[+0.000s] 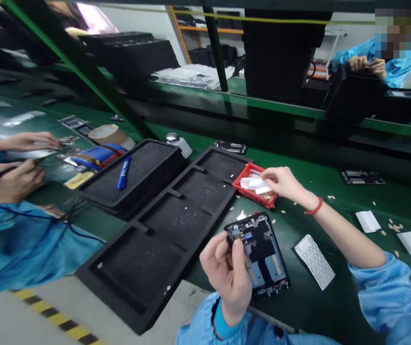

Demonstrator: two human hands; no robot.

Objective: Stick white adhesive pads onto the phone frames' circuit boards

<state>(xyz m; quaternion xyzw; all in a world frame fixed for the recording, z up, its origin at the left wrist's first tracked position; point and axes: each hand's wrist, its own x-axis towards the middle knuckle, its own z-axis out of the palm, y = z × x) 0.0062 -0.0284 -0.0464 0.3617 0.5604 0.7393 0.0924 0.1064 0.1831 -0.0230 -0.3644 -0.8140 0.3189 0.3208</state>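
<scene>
My left hand (228,273) grips a phone frame (268,254) by its upper left edge, thumb on the front. Small circuit boards show along the frame's top, with dark and bluish-grey areas below. My right hand (280,182) is closed in a pinch over a small red box (250,196). White paper slips (253,183) lie in that box among small tan scraps, and my right fingertips meet one slip. Below my right forearm lies a white sticker sheet (315,261) with rows of grey outlines.
A long black compartment tray (146,263) lies to the left, beside a stacked black tray (133,177) bearing a blue marker (123,173). Phone parts (362,177) and folded white papers (368,221) sit at right. A co-worker's hands (14,182) are at far left; another person sits opposite.
</scene>
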